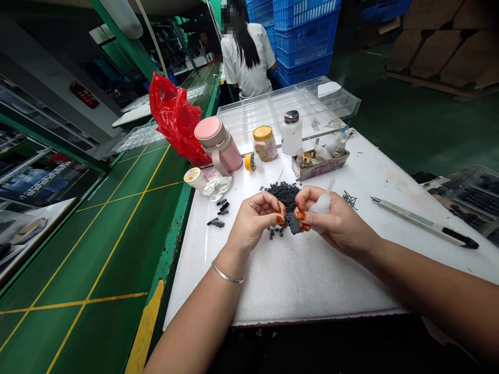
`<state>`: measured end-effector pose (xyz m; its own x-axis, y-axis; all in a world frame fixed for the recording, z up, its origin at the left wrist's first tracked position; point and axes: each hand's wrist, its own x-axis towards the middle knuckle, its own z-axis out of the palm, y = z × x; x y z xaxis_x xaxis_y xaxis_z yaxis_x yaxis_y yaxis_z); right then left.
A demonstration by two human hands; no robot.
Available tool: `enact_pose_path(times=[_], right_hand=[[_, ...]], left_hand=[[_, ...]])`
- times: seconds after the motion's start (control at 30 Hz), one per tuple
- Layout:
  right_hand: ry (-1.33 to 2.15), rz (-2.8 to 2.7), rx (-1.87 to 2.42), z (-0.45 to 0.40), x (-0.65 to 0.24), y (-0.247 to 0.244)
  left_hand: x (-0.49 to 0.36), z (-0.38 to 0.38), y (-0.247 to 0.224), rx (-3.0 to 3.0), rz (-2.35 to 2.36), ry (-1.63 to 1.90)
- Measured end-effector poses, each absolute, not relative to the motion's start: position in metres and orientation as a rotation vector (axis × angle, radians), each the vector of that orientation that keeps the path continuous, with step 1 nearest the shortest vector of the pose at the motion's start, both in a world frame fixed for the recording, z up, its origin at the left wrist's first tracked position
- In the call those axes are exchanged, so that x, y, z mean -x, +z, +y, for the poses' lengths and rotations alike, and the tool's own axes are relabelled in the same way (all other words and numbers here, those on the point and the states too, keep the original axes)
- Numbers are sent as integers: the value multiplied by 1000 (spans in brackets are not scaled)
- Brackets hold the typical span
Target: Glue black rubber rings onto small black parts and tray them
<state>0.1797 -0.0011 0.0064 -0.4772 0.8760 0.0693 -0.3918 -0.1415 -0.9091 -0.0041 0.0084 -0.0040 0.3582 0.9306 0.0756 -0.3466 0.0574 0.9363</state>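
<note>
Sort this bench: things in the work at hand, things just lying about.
In use: left hand and right hand pinching a dark grey piece; white squeeze bottle; black pellet heap.
Lying about: pink lidded flask; red plastic bag; clear compartment tray.

On the desk (pixel 296 285), a heap of plastic pellets (pixel 284 195) lies before a compartmented tray (pixel 273 117), with a flask (pixel 218 144) left of the tray and a utility knife (pixel 423 223) to the right; stacked crates (pixel 306 41) stand behind the tray.
</note>
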Motion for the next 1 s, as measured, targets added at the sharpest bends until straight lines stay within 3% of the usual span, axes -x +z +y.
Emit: enact_pose_path(times=[0.47, 1.0], right_hand=[[1302, -1398, 961, 2, -180, 1], [1171, -1578, 1014, -1, -180, 5]], left_hand=[[-9, -10, 5, -1364, 1132, 1318], [-2, -8, 18, -1178, 896, 1181]])
